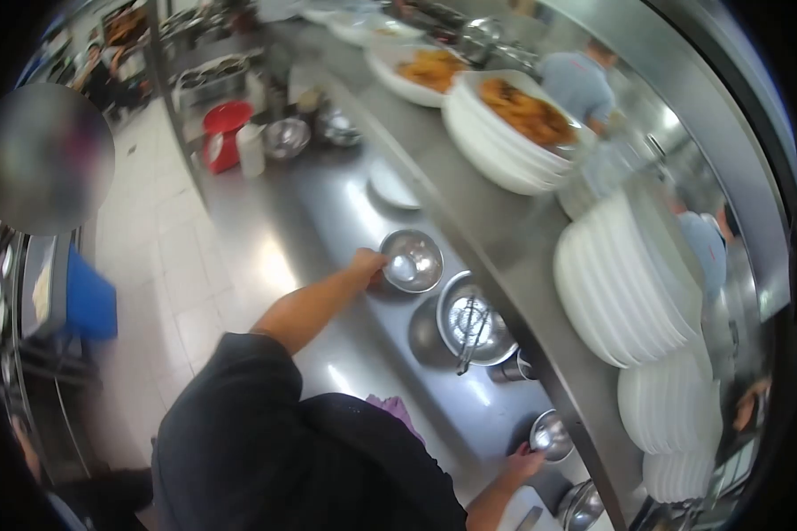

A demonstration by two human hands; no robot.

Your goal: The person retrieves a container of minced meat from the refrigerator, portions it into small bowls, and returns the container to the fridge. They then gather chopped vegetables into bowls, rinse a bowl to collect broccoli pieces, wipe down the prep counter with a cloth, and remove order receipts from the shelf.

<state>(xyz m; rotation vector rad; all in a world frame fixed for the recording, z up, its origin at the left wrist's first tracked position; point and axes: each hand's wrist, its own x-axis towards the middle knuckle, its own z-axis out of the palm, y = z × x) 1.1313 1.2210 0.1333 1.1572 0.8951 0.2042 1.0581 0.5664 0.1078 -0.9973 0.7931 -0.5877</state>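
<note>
My left hand (pixel 369 263) is closed on the rim of a steel mixing bowl (pixel 425 257) above the steel counter, with a small pale round shape inside it. Lower right, my right hand (pixel 526 461) grips the edge of a smaller steel bowl (pixel 553 434). Between the two bowls stands a larger, deep steel bowl (pixel 452 326) with a wire utensil, perhaps tongs or a whisk (pixel 472 336), lying across it. A small metal cup (pixel 514 368) is beside that bowl. The fingertips of both hands are partly hidden.
Above the counter (pixel 328 310) runs a steel shelf (pixel 505 257) with stacked white dishes (pixel 629 283) and food-filled white bowls (pixel 505 133). A red scale (pixel 226 133), a white bottle (pixel 251 150) and metal bowls (pixel 288 137) stand farther along. A purple cloth (pixel 398 414) lies near my body.
</note>
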